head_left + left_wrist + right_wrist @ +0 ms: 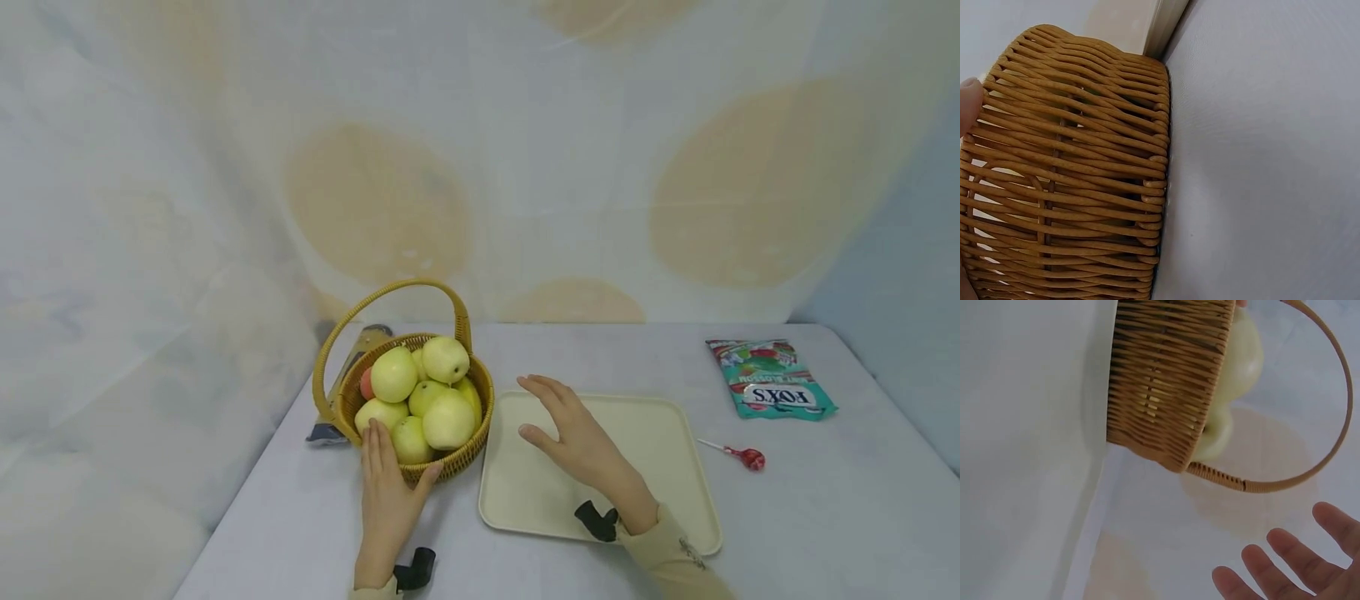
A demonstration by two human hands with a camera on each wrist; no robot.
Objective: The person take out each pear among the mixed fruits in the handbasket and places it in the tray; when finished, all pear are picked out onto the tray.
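A wicker basket [480, 433] with a tall arched handle stands left of centre, heaped with pale green, apple-like fruit [448, 420] and a reddish one [367, 383] at its left side. My left hand [388, 492] rests on the basket's near rim, fingers stretched over the front fruit and thumb spread to the right. In the left wrist view the thumb [969, 105] shows at the rim beside the woven wall. My right hand [581, 437] hovers over the beige tray [637, 417], palm toward the basket, holding nothing. Its fingers [1294, 550] are spread apart from the handle.
Right of the tray lies a red-wrapped lollipop [750, 458] with a white stick. Farther back is a green Fox's candy bag [772, 379]. A dark and tan packet [327, 433] lies partly hidden behind the basket. A patterned curtain [555, 167] hangs behind the white table [277, 517].
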